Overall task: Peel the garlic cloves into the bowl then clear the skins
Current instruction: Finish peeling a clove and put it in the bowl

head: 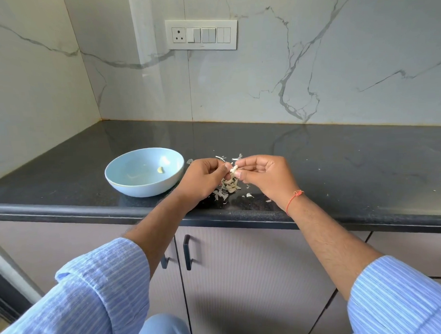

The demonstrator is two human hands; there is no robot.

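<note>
A small white garlic clove (233, 169) is held above the black counter, pinched between the fingertips of my left hand (202, 179) and my right hand (265, 176). Both hands meet over a heap of papery garlic skins (229, 188) scattered on the counter. To the left stands a pale blue bowl (129, 182) with one peeled clove (160, 170) lying inside it. The bowl is a short gap away from my left hand.
The black counter (340, 161) runs along a marble wall, with its rounded front edge (90, 210) just below my wrists. Stray skin flakes (249, 196) lie near the edge. A switch panel (201, 35) sits on the wall. Cabinet doors with dark handles (187, 251) are underneath.
</note>
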